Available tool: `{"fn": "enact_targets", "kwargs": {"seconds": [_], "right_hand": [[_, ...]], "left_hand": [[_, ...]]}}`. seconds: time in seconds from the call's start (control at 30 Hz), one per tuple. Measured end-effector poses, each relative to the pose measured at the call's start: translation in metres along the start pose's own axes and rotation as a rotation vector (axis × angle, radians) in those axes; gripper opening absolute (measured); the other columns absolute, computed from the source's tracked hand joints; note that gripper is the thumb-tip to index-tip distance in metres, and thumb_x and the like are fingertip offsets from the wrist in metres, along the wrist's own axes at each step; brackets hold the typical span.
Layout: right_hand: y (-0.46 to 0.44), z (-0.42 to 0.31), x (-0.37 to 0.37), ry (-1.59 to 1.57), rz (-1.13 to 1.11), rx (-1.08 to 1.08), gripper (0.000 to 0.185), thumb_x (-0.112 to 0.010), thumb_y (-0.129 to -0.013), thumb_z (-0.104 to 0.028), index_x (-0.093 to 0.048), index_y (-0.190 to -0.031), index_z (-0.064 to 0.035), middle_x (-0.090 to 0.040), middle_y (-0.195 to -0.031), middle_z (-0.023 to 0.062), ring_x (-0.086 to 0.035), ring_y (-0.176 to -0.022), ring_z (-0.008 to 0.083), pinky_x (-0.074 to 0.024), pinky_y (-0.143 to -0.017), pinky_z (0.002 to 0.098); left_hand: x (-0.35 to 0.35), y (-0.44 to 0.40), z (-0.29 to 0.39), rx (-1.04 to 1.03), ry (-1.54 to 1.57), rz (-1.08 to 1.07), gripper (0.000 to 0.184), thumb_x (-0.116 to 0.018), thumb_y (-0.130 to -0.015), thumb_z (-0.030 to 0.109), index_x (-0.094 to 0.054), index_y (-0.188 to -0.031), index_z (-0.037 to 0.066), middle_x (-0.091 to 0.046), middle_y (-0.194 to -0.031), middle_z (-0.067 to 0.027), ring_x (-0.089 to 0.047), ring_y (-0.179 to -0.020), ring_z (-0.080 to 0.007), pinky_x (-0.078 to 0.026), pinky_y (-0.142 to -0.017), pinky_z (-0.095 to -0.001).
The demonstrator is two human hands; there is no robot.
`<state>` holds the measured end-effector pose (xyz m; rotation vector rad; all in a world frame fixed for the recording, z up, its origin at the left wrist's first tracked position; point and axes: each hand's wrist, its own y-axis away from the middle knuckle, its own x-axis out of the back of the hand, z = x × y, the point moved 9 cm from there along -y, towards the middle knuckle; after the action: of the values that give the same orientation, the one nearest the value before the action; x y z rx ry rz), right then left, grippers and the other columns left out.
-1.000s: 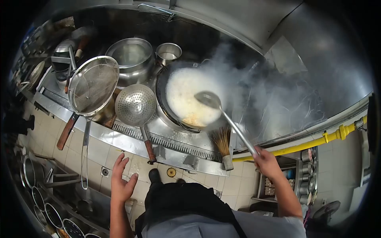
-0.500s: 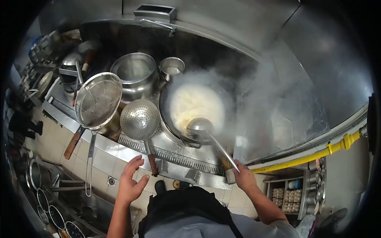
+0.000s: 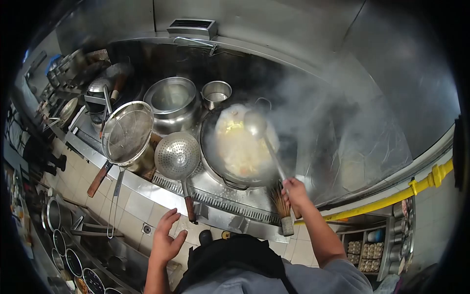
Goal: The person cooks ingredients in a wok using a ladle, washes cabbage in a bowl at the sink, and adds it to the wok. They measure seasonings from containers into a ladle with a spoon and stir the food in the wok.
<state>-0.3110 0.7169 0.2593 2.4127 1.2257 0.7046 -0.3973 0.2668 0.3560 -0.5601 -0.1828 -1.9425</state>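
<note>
My right hand (image 3: 296,194) grips the handle of a steel ladle (image 3: 272,153). The ladle's bowl is over the far part of a steaming wok (image 3: 209,161), whose pale, milky contents (image 3: 241,154) show yellowish pieces; steam blurs the bowl's contact with them. Below that hand a bamboo wok brush (image 3: 286,223) stands at the stove's front edge. My left hand (image 3: 168,237) is held in the air before the stove, fingers apart and nothing in it. Nearest to it is the wooden handle of a perforated skimmer (image 3: 177,156), which rests on the stove top.
A wire-mesh strainer (image 3: 128,132) sits on a pot at the left. Behind are a large steel pot (image 3: 174,105) and a small pot (image 3: 216,93). A yellow pipe (image 3: 387,197) runs along the right. Egg trays (image 3: 372,251) sit on a lower shelf.
The ladle has moved from the near rim of the wok to its far side, my right hand going forward with it. My left hand stays open. The view has shifted slightly.
</note>
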Motion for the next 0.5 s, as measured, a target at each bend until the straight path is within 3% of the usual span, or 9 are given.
{"fn": "enact_targets", "kwargs": {"seconds": [0.07,0.17,0.2,0.27,0.3,0.37,0.5], "right_hand": [[-0.008,-0.011,0.006,-0.055,0.019,0.038,0.039,-0.055,-0.092,-0.024,-0.051,-0.121,0.0016,-0.056,-0.068,0.0099,-0.054,-0.046,0.0201,-0.0428,-0.036,0.0319],[-0.036,-0.023,0.027,0.419,0.281,0.334,0.035,-0.052,-0.093,-0.025,-0.052,-0.113,0.0031,-0.058,-0.075,0.0139,-0.057,-0.050,0.0215,-0.0465,-0.040,0.0341],[-0.045,-0.010,0.024,0.417,0.284,0.332,0.035,-0.052,-0.093,-0.025,-0.052,-0.113,0.0031,-0.058,-0.075,0.0139,-0.057,-0.050,0.0215,-0.0465,-0.040,0.0341],[-0.055,0.004,0.016,0.514,0.267,0.306,0.035,-0.052,-0.093,-0.024,-0.049,-0.118,-0.0004,-0.052,-0.069,0.0057,-0.047,-0.044,0.0139,-0.0378,-0.035,0.0283],[-0.039,-0.011,0.005,0.513,0.273,0.311,0.035,-0.052,-0.093,-0.024,-0.049,-0.118,-0.0004,-0.052,-0.069,0.0057,-0.047,-0.044,0.0139,-0.0378,-0.035,0.0283],[-0.006,0.010,-0.035,0.025,-0.035,-0.082,0.033,-0.052,-0.094,-0.024,-0.046,-0.120,-0.0056,-0.046,-0.066,0.0017,-0.041,-0.043,0.0111,-0.0357,-0.035,0.0269],[0.023,0.018,-0.053,-0.324,-0.168,-0.305,0.022,-0.053,-0.094,-0.020,-0.047,-0.112,-0.0083,-0.041,-0.065,-0.0002,-0.037,-0.044,0.0082,-0.0337,-0.034,0.0248]], "left_hand": [[0.002,0.005,-0.003,0.016,-0.025,0.009,0.047,-0.070,-0.072,0.006,-0.057,-0.117,0.002,-0.052,-0.129,-0.0200,-0.050,-0.120,-0.0344,-0.039,-0.100,-0.0405],[0.000,0.009,-0.009,0.025,-0.018,0.001,0.048,-0.070,-0.072,0.006,-0.057,-0.118,0.002,-0.052,-0.129,-0.0204,-0.050,-0.120,-0.0347,-0.040,-0.100,-0.0403],[-0.002,0.011,-0.011,0.032,-0.013,-0.002,0.047,-0.070,-0.072,0.007,-0.057,-0.118,0.002,-0.052,-0.129,-0.0204,-0.050,-0.120,-0.0349,-0.040,-0.100,-0.0403],[-0.004,0.011,-0.014,0.028,-0.005,-0.003,0.047,-0.070,-0.072,0.007,-0.057,-0.118,0.002,-0.052,-0.129,-0.0204,-0.050,-0.120,-0.0351,-0.040,-0.100,-0.0403],[-0.005,0.011,-0.016,0.027,-0.006,-0.005,0.047,-0.070,-0.072,0.007,-0.057,-0.118,0.002,-0.052,-0.129,-0.0204,-0.050,-0.120,-0.0351,-0.040,-0.099,-0.0403],[-0.006,0.012,-0.024,0.041,0.010,-0.012,0.047,-0.069,-0.073,0.007,-0.057,-0.118,0.002,-0.052,-0.129,-0.0201,-0.051,-0.119,-0.0354,-0.041,-0.099,-0.0403],[-0.007,0.007,-0.026,0.038,0.005,-0.028,0.047,-0.069,-0.073,0.008,-0.057,-0.118,0.003,-0.052,-0.129,-0.0202,-0.051,-0.119,-0.0352,-0.041,-0.099,-0.0400]]}}
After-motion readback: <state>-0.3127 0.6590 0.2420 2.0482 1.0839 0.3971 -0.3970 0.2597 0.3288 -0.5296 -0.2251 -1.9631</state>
